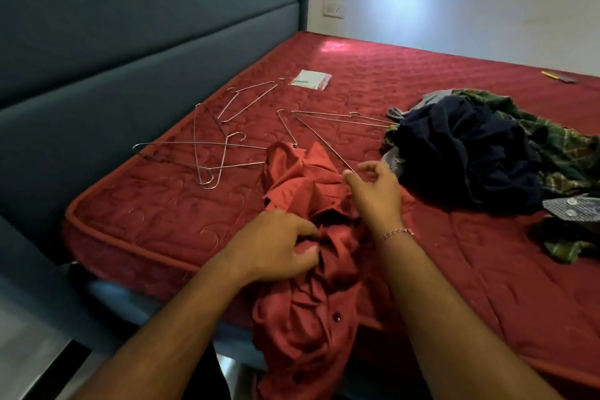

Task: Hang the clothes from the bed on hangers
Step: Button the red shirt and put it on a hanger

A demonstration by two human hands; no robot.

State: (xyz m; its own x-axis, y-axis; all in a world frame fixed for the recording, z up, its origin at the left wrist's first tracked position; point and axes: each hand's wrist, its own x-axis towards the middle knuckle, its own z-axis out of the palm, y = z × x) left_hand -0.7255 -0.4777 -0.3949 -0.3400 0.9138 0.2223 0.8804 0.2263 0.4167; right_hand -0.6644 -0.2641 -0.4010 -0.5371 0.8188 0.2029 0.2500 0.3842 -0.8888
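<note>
Both my hands are over the red shirt (311, 237), which lies crumpled at the near edge of the bed (470, 253) and hangs partly off it toward me. My left hand (276, 243) has its fingers curled into the cloth, bunching a fold near the shirt's middle. My right hand (373, 191) is just beyond it, above the shirt's far part, pinching the end of a wire hanger (311, 133) between thumb and forefinger; the hanger slants away from my fingers across the bed. To the right, well apart from my hands, sits a heap of clothes (480, 153): a dark blue one on top, a green checked one beneath and a grey one at the edge. More wire hangers (207, 153) lie scattered to the left, near the headboard (146, 42). Farther back rests a white packet (310, 78).
</note>
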